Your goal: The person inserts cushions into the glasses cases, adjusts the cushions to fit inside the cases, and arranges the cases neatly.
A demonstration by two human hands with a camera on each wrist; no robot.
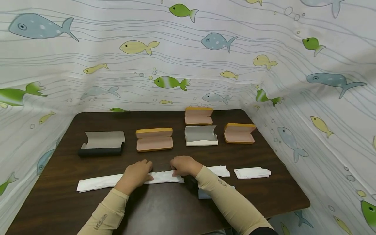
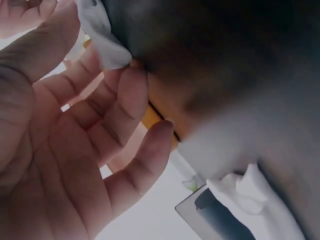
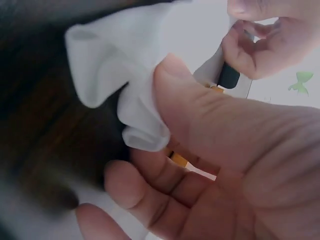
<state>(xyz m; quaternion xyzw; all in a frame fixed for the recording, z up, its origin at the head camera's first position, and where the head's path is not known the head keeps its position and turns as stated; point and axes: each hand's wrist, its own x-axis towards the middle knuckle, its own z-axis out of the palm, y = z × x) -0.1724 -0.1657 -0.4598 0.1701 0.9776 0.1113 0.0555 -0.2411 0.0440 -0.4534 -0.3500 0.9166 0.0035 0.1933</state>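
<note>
A folded white cloth [image 1: 164,177] lies between my hands on the dark table. My left hand [image 1: 135,175] pinches its left end, the thumb lying along the top. My right hand [image 1: 184,165] pinches the other end; in the right wrist view the thumb [image 3: 177,87] presses on the layered folds, with fingers beneath. To the left stretches a second folded white cloth [image 1: 98,182]. Another white cloth [image 1: 220,171] shows partly behind my right forearm, and a shorter one [image 1: 252,173] lies at the right.
Behind the hands stand open eyeglass cases: a black one [image 1: 101,151], a white one [image 1: 202,143], and orange ones with pink linings, such as the left one [image 1: 154,143]. A blue item [image 1: 204,194] is partly hidden under my right forearm. A fish-patterned curtain [image 1: 176,58] surrounds the table.
</note>
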